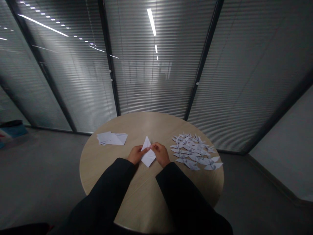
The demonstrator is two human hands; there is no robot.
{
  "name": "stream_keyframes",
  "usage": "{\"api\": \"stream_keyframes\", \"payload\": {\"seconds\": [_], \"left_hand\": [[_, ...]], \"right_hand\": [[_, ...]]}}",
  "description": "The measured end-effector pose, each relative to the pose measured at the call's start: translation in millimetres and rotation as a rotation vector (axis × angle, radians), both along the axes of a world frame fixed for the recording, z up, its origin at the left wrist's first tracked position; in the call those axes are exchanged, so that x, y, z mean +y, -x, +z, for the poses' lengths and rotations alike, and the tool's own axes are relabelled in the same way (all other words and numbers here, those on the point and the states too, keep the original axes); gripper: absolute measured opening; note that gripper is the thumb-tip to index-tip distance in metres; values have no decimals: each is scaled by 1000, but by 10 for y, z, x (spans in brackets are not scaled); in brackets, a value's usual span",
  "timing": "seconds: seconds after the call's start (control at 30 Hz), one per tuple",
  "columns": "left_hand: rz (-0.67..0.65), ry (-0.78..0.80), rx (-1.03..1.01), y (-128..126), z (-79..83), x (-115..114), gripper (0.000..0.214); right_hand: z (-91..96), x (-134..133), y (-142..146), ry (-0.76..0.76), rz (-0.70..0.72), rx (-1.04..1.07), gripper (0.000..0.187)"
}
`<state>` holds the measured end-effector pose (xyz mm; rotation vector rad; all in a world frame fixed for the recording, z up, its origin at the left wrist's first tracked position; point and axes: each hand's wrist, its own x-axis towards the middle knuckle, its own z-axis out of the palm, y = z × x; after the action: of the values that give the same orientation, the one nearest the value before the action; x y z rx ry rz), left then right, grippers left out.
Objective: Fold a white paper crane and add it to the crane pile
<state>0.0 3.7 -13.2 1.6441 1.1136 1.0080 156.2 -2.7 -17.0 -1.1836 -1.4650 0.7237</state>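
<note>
A white sheet of paper folded into a long diamond [148, 159] is between my hands, over the middle of the round table. My left hand [136, 154] grips its left side, the thumb lying across the face of the paper. At the right edge, my right hand [160, 153] has its fingers pinched together on the paper near the middle of the diamond. One point of the diamond faces away from me and the other faces toward me. Finer folds are too small to make out.
Flat white paper sheets [114, 139] lie in a loose stack at the table's left. Many folded paper cranes [193, 151] crowd the right side, close to my right hand. The round wooden table [102, 169] stands before glass partitions with blinds [156, 91].
</note>
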Motion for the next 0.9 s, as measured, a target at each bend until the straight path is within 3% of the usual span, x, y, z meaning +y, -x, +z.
{"api": "stream_keyframes", "payload": {"seconds": [0.13,0.37,0.63,0.9], "left_hand": [[-41,38,-24,-11,6,0,49],[12,9,-107,4,33,-10,50],[-12,68,-156,-12,42,-12,52],[-6,103,-204,-14,67,-27,54]], "right_hand": [[-5,23,-28,-7,18,18,17],[-62,79,4,45,102,173,23],[-47,53,-15,21,34,27,21],[-24,11,12,20,90,46,22]]}}
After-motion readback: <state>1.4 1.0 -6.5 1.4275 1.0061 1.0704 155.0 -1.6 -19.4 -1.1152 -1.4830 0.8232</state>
